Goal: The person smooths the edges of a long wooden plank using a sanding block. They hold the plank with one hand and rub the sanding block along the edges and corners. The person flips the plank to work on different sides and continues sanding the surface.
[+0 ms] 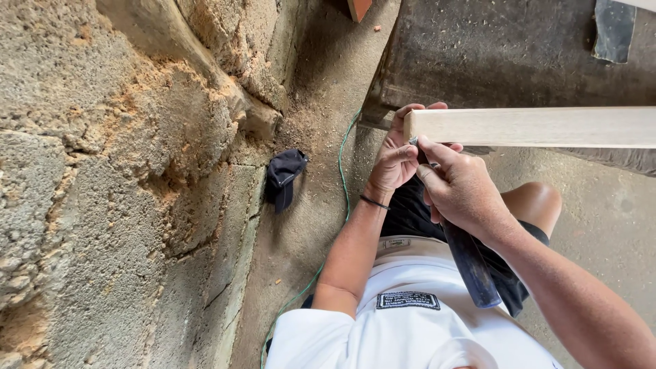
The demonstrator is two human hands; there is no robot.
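1. A pale wooden plank point(540, 127) juts in from the right, its end by both hands.
2. Left hand point(396, 160) curls its fingers around the plank's end.
3. Right hand point(461, 188) grips a dark-handled tool point(471, 263), tip touching the plank.
4. A dark cap point(283, 174) lies near the block wall point(102, 205).

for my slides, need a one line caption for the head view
Left hand steadies a pale plank end while right hand works a dark-handled tool against it.

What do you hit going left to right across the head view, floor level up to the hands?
Rough block wall → dark cap → green cord → left hand → right hand gripping a dark tool handle.
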